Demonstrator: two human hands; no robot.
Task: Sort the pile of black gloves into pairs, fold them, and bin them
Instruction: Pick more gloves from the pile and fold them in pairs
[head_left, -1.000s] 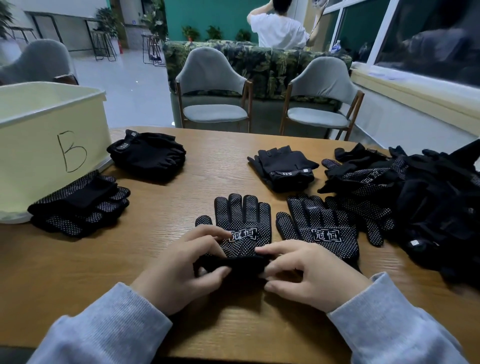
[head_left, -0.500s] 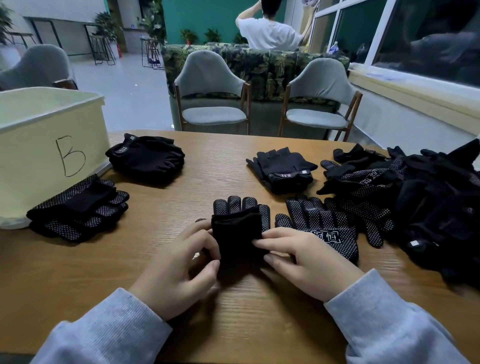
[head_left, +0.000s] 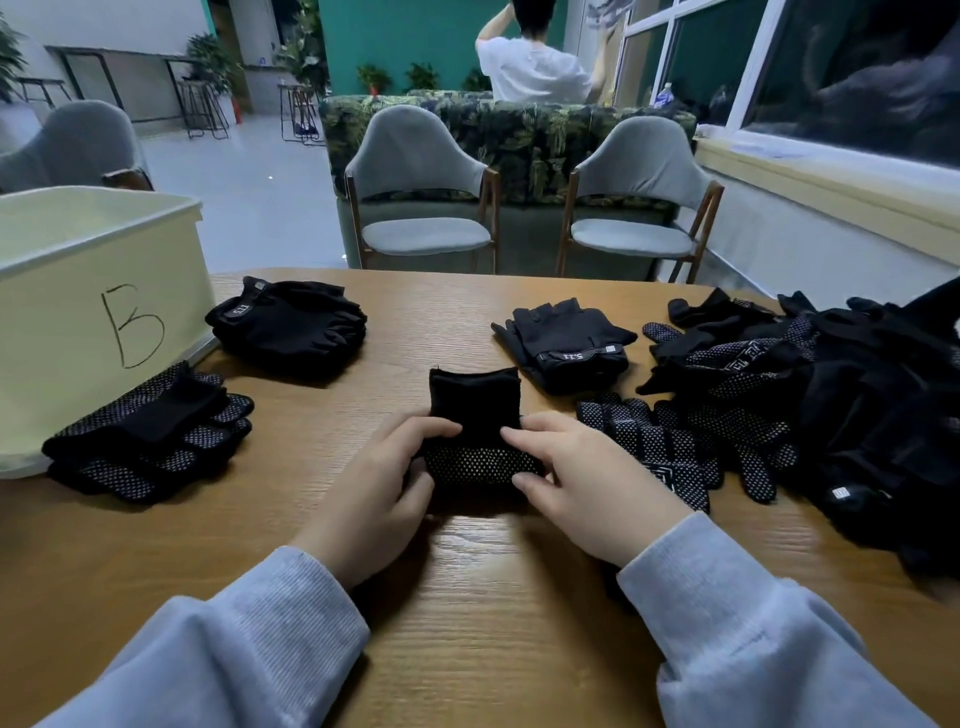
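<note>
Head view, left to right. At the far left a pale yellow bin (head_left: 98, 291) marked "B" stands on the wooden desk (head_left: 493, 597). Just in front of the bin lies a folded dotted pair (head_left: 150, 434), touching or nearly touching the bin's wall. Behind it, near the bin's right corner, sits a folded plain black pair (head_left: 288, 330).

At desk centre, the left hand (head_left: 382, 483) and right hand (head_left: 587, 483) each take a grip on the folded glove (head_left: 475, 434). On both hands the fingers are curled onto the glove's top and the thumbs are set at its near edge, so each grip is clamped on the glove from its own side. The glove's plain black cuff part is turned over away from the person; a band of white-dotted fabric shows between the two hands. The glove rests on the desk.

Immediately right of the right hand a flat dotted glove (head_left: 649, 441) lies palm-dots up, partly under the hand. Behind it rests a fingerless pair (head_left: 566, 343) with a labelled strap. At the far right the unsorted pile (head_left: 831, 405) of black gloves covers the desk edge.
</note>
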